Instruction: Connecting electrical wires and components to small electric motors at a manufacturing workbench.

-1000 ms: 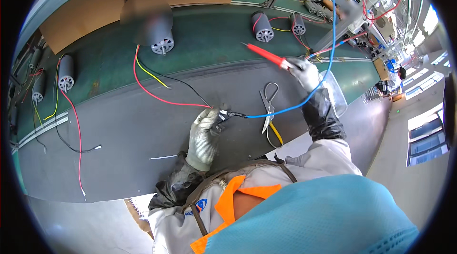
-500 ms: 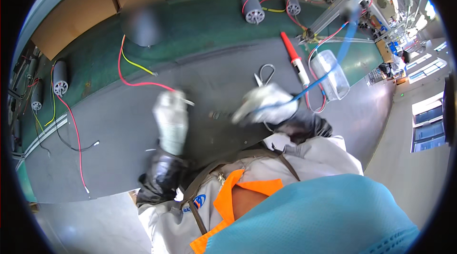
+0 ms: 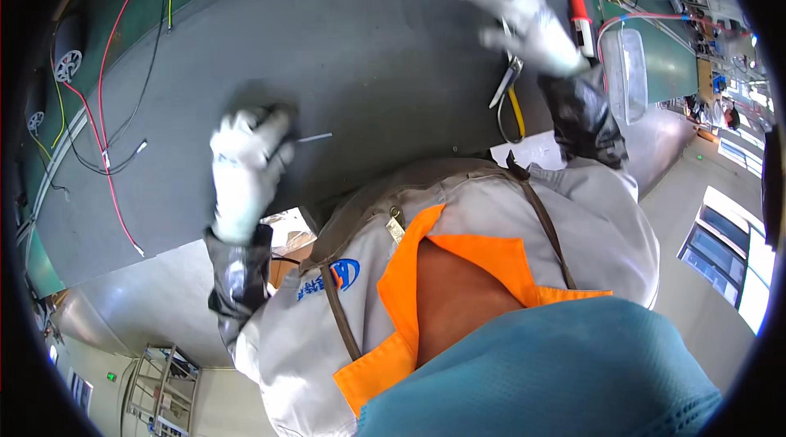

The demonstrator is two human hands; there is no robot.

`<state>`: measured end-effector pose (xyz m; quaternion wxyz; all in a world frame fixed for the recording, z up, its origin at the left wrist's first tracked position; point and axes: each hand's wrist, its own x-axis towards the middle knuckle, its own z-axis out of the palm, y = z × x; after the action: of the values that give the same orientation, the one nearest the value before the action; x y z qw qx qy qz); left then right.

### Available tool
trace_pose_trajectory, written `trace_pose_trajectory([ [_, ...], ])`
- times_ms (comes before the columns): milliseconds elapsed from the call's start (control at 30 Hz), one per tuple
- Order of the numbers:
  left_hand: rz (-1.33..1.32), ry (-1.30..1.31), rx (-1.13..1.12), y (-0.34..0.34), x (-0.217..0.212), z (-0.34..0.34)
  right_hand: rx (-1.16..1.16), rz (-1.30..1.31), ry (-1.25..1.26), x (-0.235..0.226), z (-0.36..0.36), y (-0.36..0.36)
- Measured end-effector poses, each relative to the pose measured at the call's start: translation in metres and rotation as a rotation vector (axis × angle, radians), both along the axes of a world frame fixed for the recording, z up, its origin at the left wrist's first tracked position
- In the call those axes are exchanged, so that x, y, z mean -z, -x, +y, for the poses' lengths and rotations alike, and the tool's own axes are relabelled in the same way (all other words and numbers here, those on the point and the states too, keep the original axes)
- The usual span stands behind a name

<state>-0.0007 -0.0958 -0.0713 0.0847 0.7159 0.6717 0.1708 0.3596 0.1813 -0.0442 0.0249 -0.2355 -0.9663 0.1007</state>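
Note:
My left hand [image 3: 248, 160], in a white glove, hangs over the left part of the dark mat [image 3: 368, 68] with its fingers curled. Something dark and blurred shows at its fingertips; I cannot make it out. A thin white strip [image 3: 315, 138] lies just right of that hand. Farther right, my gloved right hand [image 3: 528, 27] has its fingers spread, blurred by motion. Beneath its palm are pliers [image 3: 514, 81] with a metal jaw and a yellow handle, partly covered by the hand. A red and white pen-like tool [image 3: 577, 7] lies beyond its wrist.
A clear plastic box [image 3: 632, 76] stands on the right. Cylindrical grey motors [image 3: 68, 66] are at the far left, with red wires [image 3: 106, 154] and black and yellow leads trailing over the mat. A metal rack [image 3: 164, 392] stands on the floor behind.
My view has tilted down, taking the far motors out of the picture. The left hand is off the red wire it was at. My right hand has reached farther away and its fingers have spread.

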Motion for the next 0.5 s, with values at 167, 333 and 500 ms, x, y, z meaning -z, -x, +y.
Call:
trace_pose_trajectory([
  [167, -0.359, 0.353, 0.348, 0.029, -0.002, -0.061, 0.111, -0.213, 0.078, 0.009, -0.041, -0.038],
  [333, -0.399, 0.665, 0.312, 0.031, -0.019, -0.036, 0.213, -0.093, -0.069, 0.025, -0.026, -0.05],
  [500, -0.523, 0.1, 0.613, -0.067, -0.011, 0.087, 0.468, 0.089, -0.485, 0.032, -0.02, -0.066],
])
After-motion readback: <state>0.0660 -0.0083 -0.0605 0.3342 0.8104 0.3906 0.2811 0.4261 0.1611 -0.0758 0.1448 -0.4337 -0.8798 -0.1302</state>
